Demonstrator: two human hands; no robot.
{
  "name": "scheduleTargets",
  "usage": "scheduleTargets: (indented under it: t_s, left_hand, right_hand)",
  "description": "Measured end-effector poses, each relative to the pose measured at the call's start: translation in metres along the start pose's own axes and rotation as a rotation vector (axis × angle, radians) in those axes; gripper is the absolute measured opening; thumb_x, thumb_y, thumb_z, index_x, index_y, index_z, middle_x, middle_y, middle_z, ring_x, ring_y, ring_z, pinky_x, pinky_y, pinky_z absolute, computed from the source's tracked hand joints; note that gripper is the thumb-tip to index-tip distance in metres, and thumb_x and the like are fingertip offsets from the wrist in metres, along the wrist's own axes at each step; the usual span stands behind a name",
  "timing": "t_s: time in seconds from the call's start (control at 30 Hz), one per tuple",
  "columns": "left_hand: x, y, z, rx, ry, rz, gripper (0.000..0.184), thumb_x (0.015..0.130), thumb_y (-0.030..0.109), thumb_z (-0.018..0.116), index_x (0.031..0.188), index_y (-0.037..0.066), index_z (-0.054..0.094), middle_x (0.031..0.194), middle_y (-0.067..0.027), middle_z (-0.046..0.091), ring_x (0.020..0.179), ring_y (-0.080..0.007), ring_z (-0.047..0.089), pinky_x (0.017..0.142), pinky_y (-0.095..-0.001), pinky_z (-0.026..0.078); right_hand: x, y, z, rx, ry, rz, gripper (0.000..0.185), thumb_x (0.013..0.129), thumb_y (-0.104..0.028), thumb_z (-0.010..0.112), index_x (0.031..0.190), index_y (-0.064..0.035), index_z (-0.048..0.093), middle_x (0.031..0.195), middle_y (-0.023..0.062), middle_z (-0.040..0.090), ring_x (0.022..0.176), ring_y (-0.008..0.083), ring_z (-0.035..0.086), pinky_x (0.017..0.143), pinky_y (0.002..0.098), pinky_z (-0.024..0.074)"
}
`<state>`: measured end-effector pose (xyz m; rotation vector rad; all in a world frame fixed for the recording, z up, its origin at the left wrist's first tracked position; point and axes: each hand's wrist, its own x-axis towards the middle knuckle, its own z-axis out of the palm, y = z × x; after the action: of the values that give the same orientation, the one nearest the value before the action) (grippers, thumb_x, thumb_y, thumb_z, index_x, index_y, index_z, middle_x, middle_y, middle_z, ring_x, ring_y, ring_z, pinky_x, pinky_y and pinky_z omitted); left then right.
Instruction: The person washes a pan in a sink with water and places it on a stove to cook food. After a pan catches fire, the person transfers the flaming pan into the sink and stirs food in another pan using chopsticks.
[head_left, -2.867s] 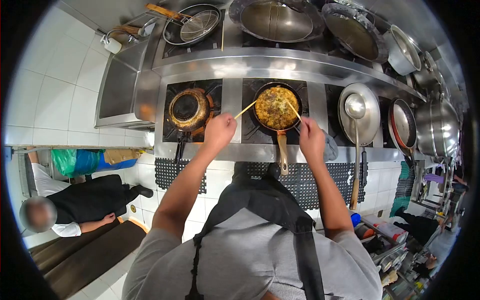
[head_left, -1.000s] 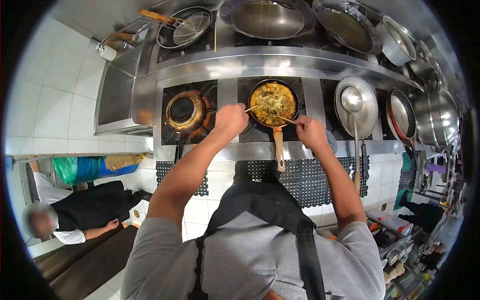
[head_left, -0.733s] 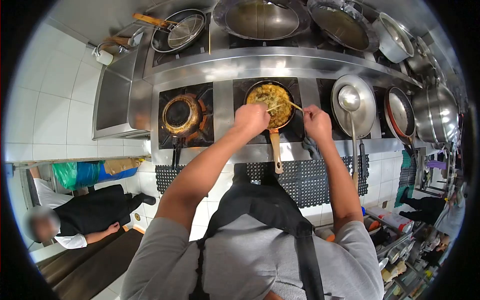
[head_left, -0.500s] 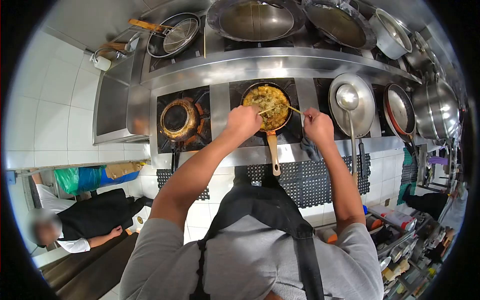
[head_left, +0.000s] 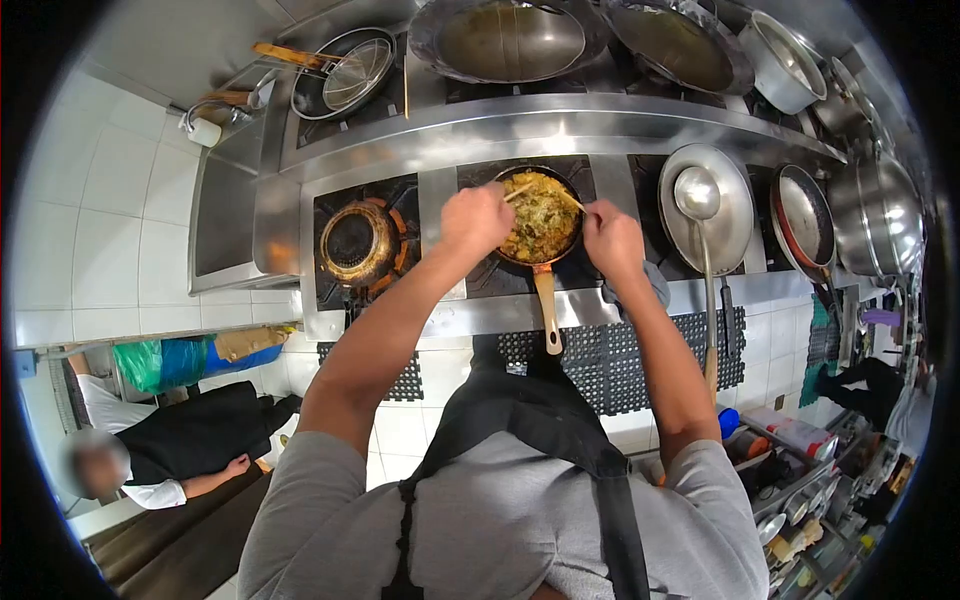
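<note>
A frying pan (head_left: 545, 281) with a beige handle sits on the middle burner, its handle towards me. Chunky yellow-brown food flecked with green (head_left: 541, 222) fills it. My left hand (head_left: 476, 220), at the pan's left rim, is closed on a thin pale wooden stick (head_left: 518, 191) that reaches over the food. At the right rim my right hand (head_left: 612, 240) grips a second wooden stick (head_left: 572, 201), its tip on the food. A dark grey cloth (head_left: 656, 284) is beside my right wrist, over the stove's front edge.
An upturned, scorched pan (head_left: 352, 240) rests on the left burner. To the right are a wide metal pan (head_left: 737, 185) with a ladle (head_left: 697, 193) and a smaller frying pan (head_left: 803, 215). Large woks (head_left: 510, 45) line the back. Another person (head_left: 190, 435) is at the left.
My left hand has moved slightly up and left, and my right hand has shifted left and up towards the pan. Both sticks now lie higher over the food. The cloth is more exposed.
</note>
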<state>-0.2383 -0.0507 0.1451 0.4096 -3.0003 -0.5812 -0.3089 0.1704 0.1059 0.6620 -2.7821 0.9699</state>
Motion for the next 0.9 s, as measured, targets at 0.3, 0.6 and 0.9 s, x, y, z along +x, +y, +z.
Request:
scheduleTargets:
  t_s: [0.3,0.6,0.9]
  left_hand:
    - [-0.004,-0.018,-0.008,0.022,0.025,-0.031,0.017,0.079,0.019,0.057,0.078,0.004,0.064,0.077,-0.0227,0.067,0.076,-0.0418,0.065,0.071,-0.0516,0.053]
    - [-0.028,-0.035,-0.002,-0.003,0.042,-0.047,0.018,0.081,0.02,0.057,0.078,0.004,0.064,0.076,-0.0221,0.066,0.073,-0.0411,0.065,0.069,-0.0516,0.053]
    - [-0.043,-0.003,0.03,-0.068,-0.102,0.003,0.018,0.08,0.019,0.058,0.08,0.003,0.065,0.077,-0.022,0.067,0.075,-0.0407,0.065,0.07,-0.0512,0.053]
  right_hand:
    - [0.001,-0.004,0.013,-0.021,-0.053,-0.006,0.01,0.083,-0.016,0.061,0.087,-0.0096,0.067,0.078,0.0195,0.067,0.072,0.0401,0.065,0.066,0.0492,0.0527]
    - [-0.001,-0.001,-0.006,0.067,-0.074,-0.07,0.012,0.083,-0.014,0.06,0.088,-0.0079,0.069,0.077,0.0199,0.066,0.073,0.0395,0.065,0.066,0.048,0.0522]
    - [-0.025,0.016,-0.032,-0.141,-0.208,0.035,0.013,0.082,-0.015,0.062,0.089,-0.0072,0.07,0.079,0.0205,0.067,0.074,0.0393,0.066,0.069,0.0482,0.0524]
